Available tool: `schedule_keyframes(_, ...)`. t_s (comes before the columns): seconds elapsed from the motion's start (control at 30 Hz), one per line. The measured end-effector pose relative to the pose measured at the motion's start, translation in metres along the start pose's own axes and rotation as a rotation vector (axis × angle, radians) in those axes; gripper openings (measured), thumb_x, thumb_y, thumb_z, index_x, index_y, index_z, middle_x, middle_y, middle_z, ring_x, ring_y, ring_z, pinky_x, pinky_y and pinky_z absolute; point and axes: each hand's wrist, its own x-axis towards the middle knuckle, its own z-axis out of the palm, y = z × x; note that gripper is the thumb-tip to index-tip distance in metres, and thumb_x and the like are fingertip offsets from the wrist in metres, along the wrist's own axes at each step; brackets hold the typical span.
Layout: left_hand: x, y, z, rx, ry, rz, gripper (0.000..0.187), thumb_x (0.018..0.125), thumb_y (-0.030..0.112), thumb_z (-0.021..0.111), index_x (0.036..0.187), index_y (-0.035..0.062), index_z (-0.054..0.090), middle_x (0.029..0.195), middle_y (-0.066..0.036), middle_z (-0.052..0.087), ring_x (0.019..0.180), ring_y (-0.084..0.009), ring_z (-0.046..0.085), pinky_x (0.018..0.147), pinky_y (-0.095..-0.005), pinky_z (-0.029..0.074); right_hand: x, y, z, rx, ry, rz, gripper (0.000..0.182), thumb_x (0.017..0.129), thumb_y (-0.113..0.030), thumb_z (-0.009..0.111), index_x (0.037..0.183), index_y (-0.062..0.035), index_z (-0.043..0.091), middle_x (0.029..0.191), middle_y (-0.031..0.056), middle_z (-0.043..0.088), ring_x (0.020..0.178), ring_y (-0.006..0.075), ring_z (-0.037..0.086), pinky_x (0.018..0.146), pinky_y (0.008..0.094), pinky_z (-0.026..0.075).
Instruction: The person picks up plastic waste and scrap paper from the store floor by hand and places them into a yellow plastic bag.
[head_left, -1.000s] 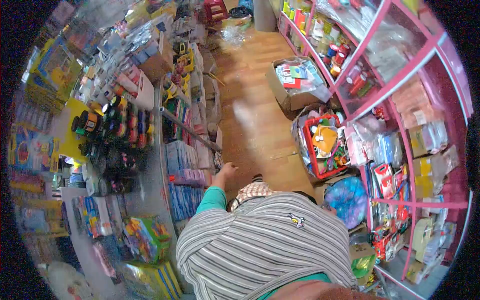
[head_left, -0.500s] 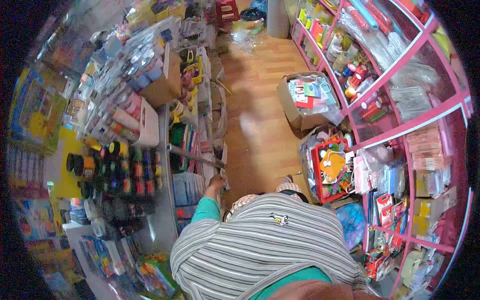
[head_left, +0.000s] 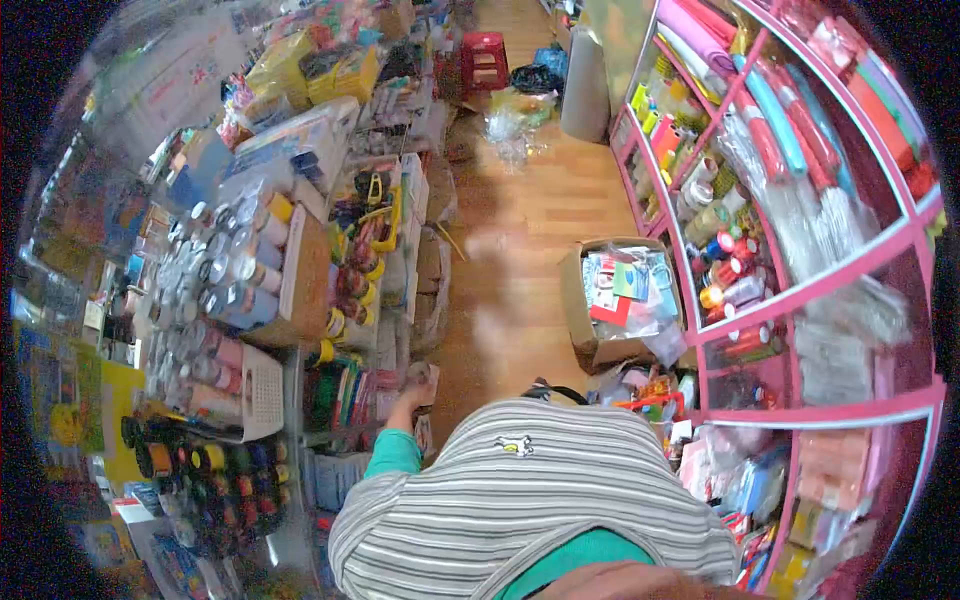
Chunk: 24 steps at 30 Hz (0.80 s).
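Note:
My left hand (head_left: pixel 412 388) reaches down at the side of the left shelf, its arm in a green sleeve (head_left: pixel 394 455). Close to the fingers is a pale, box-like item (head_left: pixel 429 388); blur hides whether the hand grips it or only touches it. Just left of the hand, upright thin books or folders (head_left: pixel 355 393) stand on a lower shelf. Below them are light blue stacked packets (head_left: pixel 338 478). My right hand is out of sight, with the striped shirt (head_left: pixel 540 490) filling the lower middle.
An open cardboard box (head_left: pixel 590 335) of packets stands on the wooden floor (head_left: pixel 510 230) to the right. Pink-framed shelves (head_left: pixel 800 405) line the right side. Bottles and a white basket (head_left: pixel 264 395) crowd the left counter. A red stool (head_left: pixel 484 60) stands far ahead.
The view has tilted up, so the shelves and cardboard box sit lower in the picture. My left hand has moved forward along the shelf, alongside the upright books.

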Motion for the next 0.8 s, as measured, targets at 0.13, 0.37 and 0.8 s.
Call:
schedule_keyframes(0.13,0.038,0.048,-0.033,-0.042,0.219,-0.164,0.027,0.074,0.027,0.05,0.083,0.003,0.059,0.09,-0.019,0.057,0.088,-0.0332,0.052,0.073,-0.0379,0.041,0.146,-0.069,-0.003,-0.545,0.012,-0.111,0.039,0.063,-0.025,0.064,0.087,0.0035,0.056,0.081,0.0177,0.059,0.077,0.026,0.057,0.067,0.0356,0.043)
schedule_keyframes(0.37,0.038,0.092,-0.01,-0.094,0.093,-0.473,0.034,0.076,0.029,0.052,0.096,0.0009,0.055,0.096,-0.021,0.054,0.093,-0.0309,0.052,0.075,-0.037,0.041,0.284,-0.269,0.055,-0.201,-0.121,-0.278,0.033,0.062,-0.022,0.065,0.082,0.0032,0.058,0.073,0.0154,0.059,0.064,0.0222,0.057,0.06,0.0314,0.043)
schedule_keyframes(0.8,0.355,-0.009,-0.093,0.571,0.015,0.149,0.035,0.08,0.025,0.038,0.099,0.0001,0.052,0.09,-0.021,0.056,0.082,-0.034,0.055,0.067,-0.0401,0.044,0.413,-0.239,0.104,-0.699,-0.351,-0.051,0.043,0.062,-0.039,0.061,0.072,0.003,0.059,0.069,0.0194,0.058,0.067,0.0315,0.057,0.06,0.0367,0.043)
